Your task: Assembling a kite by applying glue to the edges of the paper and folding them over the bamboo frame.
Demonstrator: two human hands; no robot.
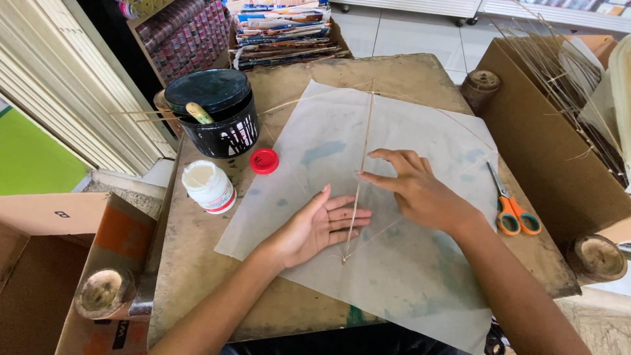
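Thin whitish paper sheet (401,263) with faint blue-green smudges is spread over the middle of a worn wooden table (197,263), its near corner hanging off the near edge. A slim bamboo stick (360,172) runs near-to-far down the sheet's middle, with a second curved stick (434,112) bowed across the far part, so it looks like a kite frame.

Both hands sit flat on the paper at the straight stick. The left hand (315,227) is open, palm up, fingers lying under or against the stick from the left. The right hand (411,184) is open too, palm down, fingertips pressing right beside the stick.

To the right, orange-and-teal scissors (509,204) lie partly on the sheet. To the left, just off the paper: an open white glue jar (209,186), its red lid (264,161), and farther back a black bucket (220,115) with a brush handle (199,113) sticking out. Stacked papers (286,33) sit at the far edge, and a cardboard box (545,151) of thin sticks stands on the right.
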